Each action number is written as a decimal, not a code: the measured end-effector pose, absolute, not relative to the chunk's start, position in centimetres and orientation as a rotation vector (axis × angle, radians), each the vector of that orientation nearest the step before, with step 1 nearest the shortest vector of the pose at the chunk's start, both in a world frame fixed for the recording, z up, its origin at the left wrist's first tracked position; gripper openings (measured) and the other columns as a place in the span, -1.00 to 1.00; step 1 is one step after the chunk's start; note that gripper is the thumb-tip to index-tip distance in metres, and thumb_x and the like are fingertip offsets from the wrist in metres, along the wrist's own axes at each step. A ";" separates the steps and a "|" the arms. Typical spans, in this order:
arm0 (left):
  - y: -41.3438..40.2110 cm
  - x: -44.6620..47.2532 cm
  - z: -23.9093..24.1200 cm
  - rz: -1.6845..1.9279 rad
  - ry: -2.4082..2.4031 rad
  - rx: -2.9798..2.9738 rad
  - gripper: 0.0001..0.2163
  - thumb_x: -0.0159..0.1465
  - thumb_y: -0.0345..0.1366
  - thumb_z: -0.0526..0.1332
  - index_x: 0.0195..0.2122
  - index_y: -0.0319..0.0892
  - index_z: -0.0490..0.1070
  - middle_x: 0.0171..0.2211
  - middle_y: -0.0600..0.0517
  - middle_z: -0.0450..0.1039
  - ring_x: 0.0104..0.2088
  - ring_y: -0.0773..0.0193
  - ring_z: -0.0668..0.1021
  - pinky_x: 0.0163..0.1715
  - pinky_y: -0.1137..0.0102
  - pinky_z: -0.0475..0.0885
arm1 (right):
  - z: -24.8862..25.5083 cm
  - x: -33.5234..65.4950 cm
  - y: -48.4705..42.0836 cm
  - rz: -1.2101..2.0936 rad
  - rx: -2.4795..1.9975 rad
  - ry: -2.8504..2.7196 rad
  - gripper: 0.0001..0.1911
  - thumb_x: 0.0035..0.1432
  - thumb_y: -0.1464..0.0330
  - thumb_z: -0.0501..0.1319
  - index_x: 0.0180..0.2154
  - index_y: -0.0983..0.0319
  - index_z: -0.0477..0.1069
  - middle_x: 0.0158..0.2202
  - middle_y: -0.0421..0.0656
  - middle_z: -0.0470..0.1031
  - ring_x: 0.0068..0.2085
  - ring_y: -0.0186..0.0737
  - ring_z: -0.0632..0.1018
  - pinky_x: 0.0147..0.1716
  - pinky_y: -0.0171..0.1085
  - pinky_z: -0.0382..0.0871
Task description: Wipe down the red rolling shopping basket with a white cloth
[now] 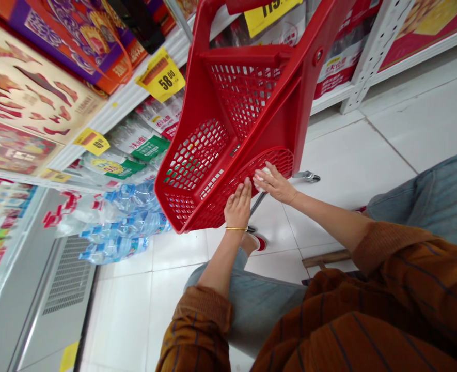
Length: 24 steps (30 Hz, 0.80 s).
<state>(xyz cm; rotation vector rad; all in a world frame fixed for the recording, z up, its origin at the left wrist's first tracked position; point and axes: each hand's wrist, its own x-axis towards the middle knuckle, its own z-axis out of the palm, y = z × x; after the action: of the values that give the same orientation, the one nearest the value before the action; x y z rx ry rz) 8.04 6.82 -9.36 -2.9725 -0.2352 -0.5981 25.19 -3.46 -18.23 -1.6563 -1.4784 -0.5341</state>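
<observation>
A red plastic shopping cart [247, 129] with perforated basket walls stands in front of me, tilted in the picture. My left hand [239, 204], with a gold bracelet at the wrist, lies against the cart's outer side wall, its fingers stretched out. Just to its right, my right hand [277, 185] presses against the oval perforated panel [282, 156] of the same wall. A small white wad [266, 171], apparently a tissue, shows under the right fingers, mostly hidden by them. From this side, the basket interior shows no goods.
Shelves behind the cart hold gift boxes [22, 88], packs of bottled water [146, 137] and yellow price tags [162, 77]. Large water bottles [123, 222] stand on the white tiled floor [120, 294] at left, beside a grey cabinet with a vent [67, 276]. A cart caster [309, 177] shows below.
</observation>
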 end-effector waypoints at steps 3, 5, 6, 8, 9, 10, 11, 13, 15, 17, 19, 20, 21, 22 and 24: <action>6.8 7.9 -9.4 -0.621 -0.265 -2.992 -0.43 0.37 -0.50 -0.09 0.36 -0.06 -0.25 0.28 -0.01 0.11 0.30 0.44 0.12 0.28 0.38 -0.54 | -16.4 24.4 -4.3 -0.566 -1.575 -1.431 -0.40 0.36 0.42 0.00 0.33 -0.11 -0.09 0.27 -0.28 0.28 0.38 -0.23 -0.01 0.36 -0.05 0.03; 6.8 7.9 -9.4 -0.654 -0.308 -2.995 -0.43 0.38 -0.48 -0.07 0.36 -0.03 -0.22 0.28 0.00 0.11 0.31 0.42 0.10 0.26 0.36 -0.58 | -14.7 24.0 -4.5 -0.594 -1.548 -1.394 -0.33 0.35 0.42 0.02 0.34 -0.15 -0.20 0.29 -0.31 0.24 0.37 -0.24 0.06 0.38 -0.07 -0.02; 6.8 7.9 -9.3 -0.676 -0.338 -2.995 -0.44 0.38 -0.47 -0.05 0.36 -0.02 -0.20 0.28 0.00 0.11 0.31 0.41 0.08 0.25 0.35 -0.60 | -13.9 23.9 -4.3 -0.606 -1.533 -1.400 -0.32 0.35 0.42 0.01 0.33 -0.17 -0.24 0.29 -0.32 0.23 0.36 -0.26 0.10 0.39 -0.06 -0.05; 6.9 8.0 -9.1 -0.710 -0.397 -2.998 -0.44 0.37 -0.43 -0.02 0.36 -0.01 -0.15 0.29 -0.01 0.08 0.32 0.35 0.06 0.24 0.31 -0.61 | -12.3 24.1 -3.6 -0.621 -1.524 -1.396 -0.29 0.34 0.43 0.02 0.34 -0.16 -0.28 0.30 -0.32 0.22 0.36 -0.24 0.10 0.39 -0.01 -0.11; 7.0 8.1 -9.0 -0.720 -0.423 -3.003 -0.45 0.37 -0.40 0.00 0.36 -0.02 -0.13 0.29 -0.02 0.07 0.33 0.33 0.05 0.25 0.28 -0.61 | -11.6 24.2 -3.1 -0.631 -1.519 -1.399 -0.29 0.34 0.43 0.02 0.34 -0.16 -0.28 0.29 -0.32 0.23 0.36 -0.24 0.11 0.38 0.02 -0.15; 7.1 8.2 -8.9 -0.722 -0.446 -3.010 -0.46 0.37 -0.38 0.01 0.36 -0.03 -0.10 0.30 -0.03 0.06 0.33 0.30 0.04 0.26 0.26 -0.60 | -11.1 24.4 -2.6 -0.632 -1.517 -1.404 -0.29 0.34 0.43 0.02 0.34 -0.16 -0.28 0.29 -0.31 0.23 0.35 -0.24 0.12 0.38 0.05 -0.19; 7.2 8.2 -8.8 -0.718 -0.463 -3.018 -0.46 0.37 -0.37 0.02 0.35 -0.03 -0.08 0.30 -0.03 0.06 0.34 0.28 0.03 0.27 0.25 -0.58 | -10.7 24.7 -2.2 -0.629 -1.502 -1.423 -0.30 0.35 0.42 0.01 0.34 -0.16 -0.28 0.29 -0.31 0.24 0.34 -0.24 0.15 0.38 0.07 -0.22; 7.3 8.3 -8.8 -0.696 -0.477 -3.024 -0.47 0.37 -0.36 0.03 0.35 -0.04 -0.05 0.31 -0.03 0.06 0.34 0.27 0.02 0.28 0.23 -0.55 | -10.5 25.1 -1.5 -0.609 -1.468 -1.454 -0.33 0.36 0.40 0.00 0.33 -0.17 -0.26 0.29 -0.31 0.24 0.32 -0.25 0.21 0.37 0.07 -0.24; 7.3 8.4 -8.8 -0.673 -0.479 -3.014 -0.48 0.37 -0.36 0.01 0.35 -0.05 -0.04 0.31 -0.02 0.06 0.35 0.28 0.00 0.29 0.25 -0.54 | -10.7 25.3 -1.3 -0.579 -1.436 -1.472 -0.36 0.38 0.42 -0.05 0.33 -0.17 -0.25 0.28 -0.32 0.25 0.30 -0.28 0.25 0.37 0.05 -0.19; 7.3 8.4 -9.0 -0.649 -0.483 -2.998 -0.48 0.38 -0.37 -0.01 0.35 -0.05 -0.06 0.32 -0.01 0.04 0.35 0.30 -0.01 0.28 0.26 -0.56 | -11.1 25.3 -1.6 -0.538 -1.450 -1.479 -0.37 0.38 0.45 -0.09 0.33 -0.16 -0.23 0.27 -0.32 0.26 0.29 -0.29 0.26 0.37 0.04 -0.13; 7.2 8.3 -9.1 -0.624 -0.497 -3.000 -0.48 0.38 -0.39 -0.03 0.35 -0.05 -0.07 0.32 -0.01 0.02 0.35 0.30 -0.01 0.28 0.27 -0.56 | -11.4 25.1 -2.0 -0.491 -1.500 -1.485 -0.37 0.38 0.47 -0.09 0.33 -0.14 -0.21 0.27 -0.31 0.27 0.29 -0.27 0.27 0.37 0.05 -0.08; 7.2 8.3 -9.2 -0.609 -0.501 -3.008 -0.47 0.37 -0.40 -0.04 0.36 -0.05 -0.08 0.32 -0.01 0.02 0.35 0.30 -0.01 0.29 0.27 -0.56 | -11.4 25.0 -2.2 -0.471 -1.524 -1.486 -0.37 0.38 0.47 -0.08 0.33 -0.14 -0.20 0.27 -0.31 0.26 0.29 -0.26 0.26 0.37 0.06 -0.06; 7.1 8.3 -9.3 -0.596 -0.500 -3.019 -0.47 0.37 -0.41 -0.04 0.36 -0.05 -0.08 0.32 -0.02 0.03 0.35 0.30 0.00 0.29 0.27 -0.54 | -11.5 24.9 -2.4 -0.458 -1.541 -1.489 -0.37 0.38 0.47 -0.07 0.33 -0.14 -0.19 0.28 -0.30 0.26 0.29 -0.24 0.26 0.37 0.07 -0.05; 7.0 8.3 -9.4 -0.587 -0.489 -3.031 -0.47 0.37 -0.42 -0.04 0.36 -0.05 -0.08 0.32 -0.02 0.04 0.34 0.31 0.01 0.30 0.27 -0.53 | -11.6 24.9 -2.6 -0.454 -1.544 -1.495 -0.37 0.38 0.46 -0.07 0.33 -0.13 -0.19 0.28 -0.30 0.25 0.30 -0.23 0.25 0.37 0.07 -0.03; 6.9 8.2 -9.6 -0.578 -0.440 -3.043 -0.47 0.37 -0.43 -0.04 0.36 -0.06 -0.08 0.30 -0.03 0.06 0.33 0.33 0.03 0.30 0.29 -0.51 | -12.0 24.9 -2.8 -0.466 -1.521 -1.522 -0.36 0.37 0.47 -0.05 0.34 -0.11 -0.21 0.28 -0.29 0.25 0.30 -0.22 0.25 0.37 0.07 -0.02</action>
<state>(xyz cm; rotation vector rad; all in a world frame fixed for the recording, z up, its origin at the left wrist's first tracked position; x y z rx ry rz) 8.19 6.88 -9.63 -3.0427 -0.4399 -0.5783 24.88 -2.84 -11.96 -1.5213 -1.5217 -0.4661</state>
